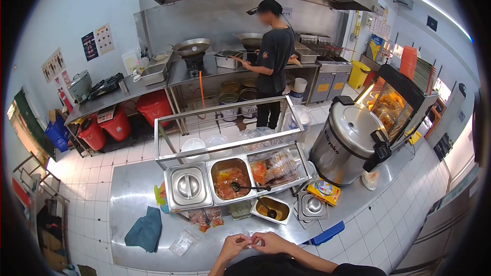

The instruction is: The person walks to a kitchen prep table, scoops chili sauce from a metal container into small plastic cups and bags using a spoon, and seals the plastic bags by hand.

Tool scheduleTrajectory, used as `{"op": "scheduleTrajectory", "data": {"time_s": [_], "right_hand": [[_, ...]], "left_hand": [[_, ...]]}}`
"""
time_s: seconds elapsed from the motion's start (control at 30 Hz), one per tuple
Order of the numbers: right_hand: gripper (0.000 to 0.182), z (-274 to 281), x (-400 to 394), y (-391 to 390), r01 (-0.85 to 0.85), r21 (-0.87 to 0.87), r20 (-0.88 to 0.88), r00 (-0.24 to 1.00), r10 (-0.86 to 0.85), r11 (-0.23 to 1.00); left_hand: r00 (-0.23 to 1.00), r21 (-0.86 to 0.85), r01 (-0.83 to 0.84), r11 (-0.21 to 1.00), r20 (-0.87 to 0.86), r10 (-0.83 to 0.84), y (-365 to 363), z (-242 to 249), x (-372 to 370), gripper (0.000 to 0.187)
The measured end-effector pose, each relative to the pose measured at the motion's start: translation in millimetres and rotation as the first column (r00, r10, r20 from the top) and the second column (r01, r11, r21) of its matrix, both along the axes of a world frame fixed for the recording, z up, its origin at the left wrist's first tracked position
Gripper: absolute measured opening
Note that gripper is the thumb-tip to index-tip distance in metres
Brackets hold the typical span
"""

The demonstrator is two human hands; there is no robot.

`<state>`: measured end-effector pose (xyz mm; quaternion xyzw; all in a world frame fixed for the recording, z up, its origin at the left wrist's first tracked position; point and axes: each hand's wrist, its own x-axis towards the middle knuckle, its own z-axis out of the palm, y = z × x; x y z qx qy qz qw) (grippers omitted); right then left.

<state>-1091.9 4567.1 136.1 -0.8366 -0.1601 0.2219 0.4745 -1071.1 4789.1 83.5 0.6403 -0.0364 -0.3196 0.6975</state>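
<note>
We are holding our left hand (233, 246) and right hand (271, 242) together at the near edge of the steel counter (130, 194), fingertips meeting around something tiny and pale that we cannot make out; both sets of fingers are curling in, pinching at that spot between them. A clear plastic bag (183, 243) is lying just left of our left hand, and a teal cloth (146, 230) farther left. Beyond our hands a ladle is resting in the open sauce tray (230, 180).

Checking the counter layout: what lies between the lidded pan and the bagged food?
In the head view, an open pan of red sauce with a ladle lies between them.
</note>
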Motion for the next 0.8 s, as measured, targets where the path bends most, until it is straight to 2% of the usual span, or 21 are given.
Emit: {"op": "scheduleTrajectory", "data": {"time_s": [0.2,0.43,0.53,0.63,0.7,0.8], "right_hand": [[0.033,1,-2,2,-0.003,-0.117,0.109,0.994,0.016,0.993],[0.024,-14,-4,2,0.037,-0.090,0.146,0.989,-0.024,0.995],[0.022,-14,-7,4,0.013,-0.093,0.150,0.989,0.001,0.996],[0.024,-18,-6,3,-0.048,-0.023,0.092,0.994,0.050,0.999],[0.026,-12,-8,5,-0.035,0.049,0.068,0.997,0.031,0.998],[0.027,-19,-5,4,0.004,-0.023,0.136,0.991,-0.001,1.000]], "left_hand": [[0.999,0.019,0.016,1.000,-0.036,-0.015,-5,7,-5,0.014],[1.000,0.036,-0.017,0.999,-0.020,0.018,-4,14,-10,0.014],[0.952,0.176,0.148,0.973,0.240,-0.188,0,22,-9,0.022],[0.958,0.063,0.226,0.972,0.166,-0.233,2,25,-9,0.026],[0.957,0.130,0.173,0.976,0.213,-0.198,-3,34,-11,0.026],[0.953,0.254,0.067,0.965,0.271,-0.138,-12,31,-13,0.027]]}}
